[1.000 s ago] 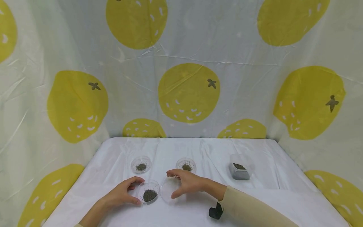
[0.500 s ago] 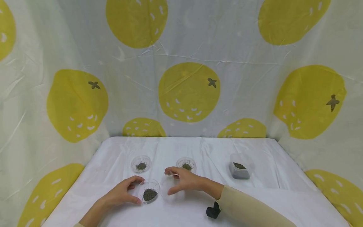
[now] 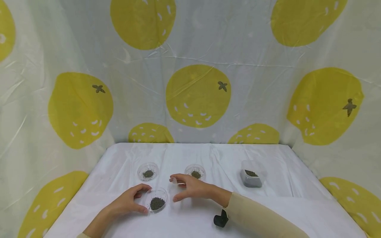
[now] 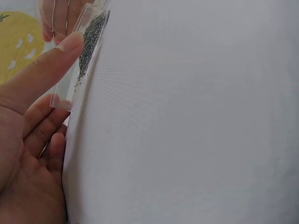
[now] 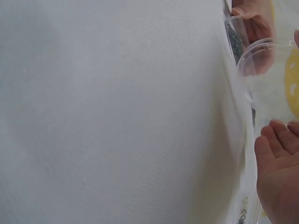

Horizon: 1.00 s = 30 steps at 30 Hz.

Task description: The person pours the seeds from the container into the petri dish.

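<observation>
My left hand (image 3: 126,201) grips the side of a clear petri dish (image 3: 162,194) on the white cloth, thumb in front and fingers behind. A heap of dark green flakes (image 3: 157,204) lies in the dish. Just to its right, my right hand (image 3: 191,187) holds a clear round lid (image 5: 254,45) by its edge, tipped up on its side. In the right wrist view, the lid overlaps the dish and the left hand. The left wrist view shows my left thumb (image 4: 51,63) against the dish wall, close over the cloth.
Behind the hands stand two more petri dishes with green flakes, a left one (image 3: 152,168) and a middle one (image 3: 202,169) partly covered by my right hand. A clear plastic box (image 3: 251,182) of dark material stands at the right. A lemon-patterned curtain (image 3: 253,99) hangs behind the table.
My right hand has moved slightly left and up, and the lid has tipped from nearly flat to steeply upright beside the dish. The left hand and its dish have stayed in place.
</observation>
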Each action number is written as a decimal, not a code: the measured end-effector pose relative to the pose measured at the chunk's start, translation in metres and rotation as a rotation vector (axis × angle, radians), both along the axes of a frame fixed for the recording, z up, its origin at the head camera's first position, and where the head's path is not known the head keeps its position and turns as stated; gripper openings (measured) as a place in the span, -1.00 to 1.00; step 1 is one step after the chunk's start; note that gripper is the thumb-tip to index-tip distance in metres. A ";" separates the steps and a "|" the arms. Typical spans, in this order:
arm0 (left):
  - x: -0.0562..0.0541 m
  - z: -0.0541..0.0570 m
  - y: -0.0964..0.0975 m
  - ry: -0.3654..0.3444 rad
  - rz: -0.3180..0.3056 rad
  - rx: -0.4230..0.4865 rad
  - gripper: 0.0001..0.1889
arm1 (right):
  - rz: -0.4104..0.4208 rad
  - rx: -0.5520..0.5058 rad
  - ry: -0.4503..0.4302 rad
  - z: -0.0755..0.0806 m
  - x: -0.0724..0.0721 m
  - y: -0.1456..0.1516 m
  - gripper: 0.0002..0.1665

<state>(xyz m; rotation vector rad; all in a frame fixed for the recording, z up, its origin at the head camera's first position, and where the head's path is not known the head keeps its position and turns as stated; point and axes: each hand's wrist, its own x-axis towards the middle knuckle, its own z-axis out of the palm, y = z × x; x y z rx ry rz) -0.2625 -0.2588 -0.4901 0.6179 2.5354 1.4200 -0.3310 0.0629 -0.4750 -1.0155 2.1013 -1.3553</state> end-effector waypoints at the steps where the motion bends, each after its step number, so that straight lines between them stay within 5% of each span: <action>1: 0.000 0.000 0.000 -0.004 0.002 0.002 -0.20 | 0.003 -0.009 -0.006 0.000 0.000 -0.001 0.04; 12: -0.001 0.000 0.001 -0.006 0.005 -0.008 -0.20 | 0.053 -0.077 -0.127 -0.006 0.004 -0.013 0.05; 19: 0.000 0.001 0.001 -0.046 0.034 -0.020 -0.20 | 0.003 -0.004 -0.053 -0.007 0.008 -0.023 0.05; 30: -0.001 -0.001 0.000 -0.008 0.006 -0.014 -0.20 | -0.035 0.070 0.078 -0.008 0.011 -0.040 -0.03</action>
